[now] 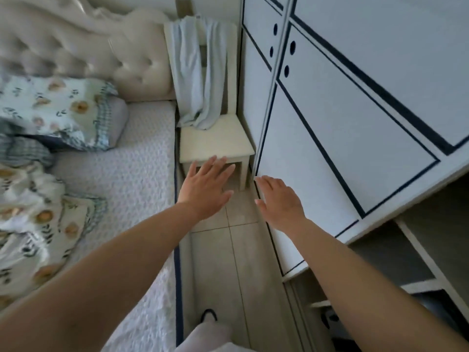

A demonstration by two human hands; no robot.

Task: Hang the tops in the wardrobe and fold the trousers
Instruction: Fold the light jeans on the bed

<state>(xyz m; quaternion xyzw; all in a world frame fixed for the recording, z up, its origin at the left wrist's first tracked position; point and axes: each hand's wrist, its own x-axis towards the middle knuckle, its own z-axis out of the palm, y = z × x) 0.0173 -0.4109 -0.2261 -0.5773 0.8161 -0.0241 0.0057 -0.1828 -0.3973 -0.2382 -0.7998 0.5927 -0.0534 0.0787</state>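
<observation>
A pale garment (pixel 200 72) hangs over the back of a cream chair (pixel 215 141), its lower end pooling on the seat. The chair stands between the bed (pixel 142 158) and the white wardrobe (pixel 342 110). Both hands reach toward the chair, holding nothing: the left hand (pixel 206 188) spread flat near the seat's front edge, the right hand (pixel 280 201) with fingers straight, just beside the wardrobe door. A patterned quilt (pixel 33 224) and pillow (pixel 58 110) lie on the bed.
</observation>
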